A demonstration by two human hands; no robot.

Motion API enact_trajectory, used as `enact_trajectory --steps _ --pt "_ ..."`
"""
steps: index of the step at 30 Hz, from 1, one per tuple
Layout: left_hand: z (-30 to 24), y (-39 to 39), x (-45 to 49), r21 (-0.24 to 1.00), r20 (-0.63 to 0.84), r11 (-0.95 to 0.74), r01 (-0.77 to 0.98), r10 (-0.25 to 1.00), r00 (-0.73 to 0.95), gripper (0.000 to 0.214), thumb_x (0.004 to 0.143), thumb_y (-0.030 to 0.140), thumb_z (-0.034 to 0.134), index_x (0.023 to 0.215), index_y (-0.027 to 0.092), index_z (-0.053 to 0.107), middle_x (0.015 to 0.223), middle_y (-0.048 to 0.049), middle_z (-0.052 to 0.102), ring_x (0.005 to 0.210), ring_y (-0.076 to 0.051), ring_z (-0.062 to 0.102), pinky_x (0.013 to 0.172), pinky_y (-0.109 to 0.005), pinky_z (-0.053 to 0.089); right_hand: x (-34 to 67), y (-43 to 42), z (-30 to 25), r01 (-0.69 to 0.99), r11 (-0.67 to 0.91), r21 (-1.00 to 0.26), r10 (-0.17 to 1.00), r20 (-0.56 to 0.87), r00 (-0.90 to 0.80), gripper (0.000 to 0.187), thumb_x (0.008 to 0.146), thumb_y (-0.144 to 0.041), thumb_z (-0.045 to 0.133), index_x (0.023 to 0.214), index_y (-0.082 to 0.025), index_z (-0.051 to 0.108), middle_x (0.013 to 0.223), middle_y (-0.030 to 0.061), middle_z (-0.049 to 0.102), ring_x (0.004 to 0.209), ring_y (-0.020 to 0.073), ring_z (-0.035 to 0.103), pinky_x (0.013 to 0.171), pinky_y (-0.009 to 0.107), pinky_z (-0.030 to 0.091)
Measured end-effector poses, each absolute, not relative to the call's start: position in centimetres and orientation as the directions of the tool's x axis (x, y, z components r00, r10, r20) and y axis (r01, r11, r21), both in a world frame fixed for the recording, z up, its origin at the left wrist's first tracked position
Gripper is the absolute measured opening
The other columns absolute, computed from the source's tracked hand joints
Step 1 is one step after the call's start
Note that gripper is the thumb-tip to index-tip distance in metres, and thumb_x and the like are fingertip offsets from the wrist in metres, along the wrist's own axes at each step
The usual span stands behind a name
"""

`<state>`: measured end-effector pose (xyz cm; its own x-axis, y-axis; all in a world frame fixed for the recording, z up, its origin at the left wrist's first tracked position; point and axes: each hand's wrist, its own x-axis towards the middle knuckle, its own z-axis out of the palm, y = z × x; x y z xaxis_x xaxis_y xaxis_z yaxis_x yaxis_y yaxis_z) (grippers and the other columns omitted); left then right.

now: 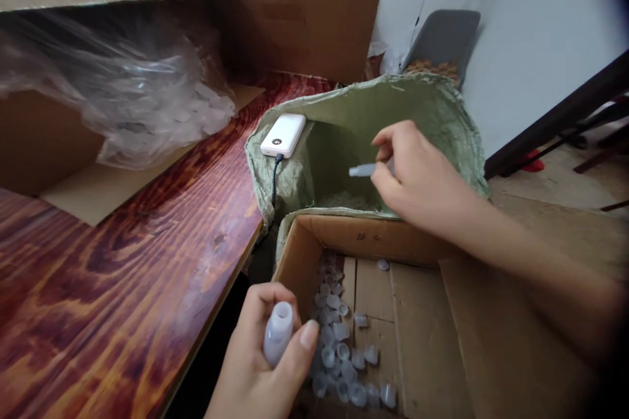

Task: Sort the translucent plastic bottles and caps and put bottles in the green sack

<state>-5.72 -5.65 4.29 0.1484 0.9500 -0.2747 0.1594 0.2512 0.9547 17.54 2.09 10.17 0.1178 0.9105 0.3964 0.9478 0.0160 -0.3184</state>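
— What has the left hand (265,366) got?

— A small translucent plastic bottle (278,335), upright, low in the view. The fingers (256,306) are curled round its back and the thumb presses its front, so the hand is closed on it. It sits just beside the near left corner of the open cardboard box (314,230).

— And the right hand (417,177)?

— Its fingers (389,137) pinch a short translucent plastic nozzle (362,171), which lies roughly level and points left. The grip is tight at the tips, with the rest of the hand loosely bent. Hand and nozzle hang over the mouth of the green woven sack (442,111), above whatever pale stuff lies at its bottom; I cannot tell what that is.

— What is in the box?

— A heap of small clear caps (339,347) along its left side, with one (382,265) lying apart near the far wall.

— Anything else close by?

— A white power bank (284,135) rests on the sack's left rim, its dark cable (274,183) dropping down the sack's side. The sack and the box stand against the edge of the reddish wooden counter (122,288). Farther left on the counter, a clear plastic bag (122,91) of pale parts spills from a large carton (39,144). A grey chair (445,36) stands behind the sack.
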Motion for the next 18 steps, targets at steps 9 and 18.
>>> enact_trajectory --steps 9,18 --pt "2.5 -4.7 -6.7 0.860 -0.494 0.510 0.018 0.824 0.276 0.055 0.084 0.073 0.042 0.075 0.019 0.043 0.051 0.0060 0.044 0.038 -0.005 0.030 0.042 -0.018 0.013 12.4 -0.9 10.7 0.623 0.295 -0.724 0.906 0.005 -0.423 0.012 0.088 -0.019 0.057 0.090 -0.017 0.068 0.091 0.0034 0.064 0.085 0.0140 0.058 0.077 0.025 0.043" --pt "3.1 -4.8 -6.7 0.969 -0.247 0.219 0.118 0.905 0.347 0.045 0.092 0.059 0.042 0.074 0.019 0.048 0.069 0.0005 0.047 0.064 -0.013 0.043 0.060 -0.023 0.037 11.6 -2.4 10.7 0.560 0.292 -0.775 0.788 -0.137 -0.600 0.023 0.084 -0.018 0.062 0.106 -0.023 0.063 0.105 -0.0008 0.065 0.095 0.0151 0.059 0.081 0.025 0.043"
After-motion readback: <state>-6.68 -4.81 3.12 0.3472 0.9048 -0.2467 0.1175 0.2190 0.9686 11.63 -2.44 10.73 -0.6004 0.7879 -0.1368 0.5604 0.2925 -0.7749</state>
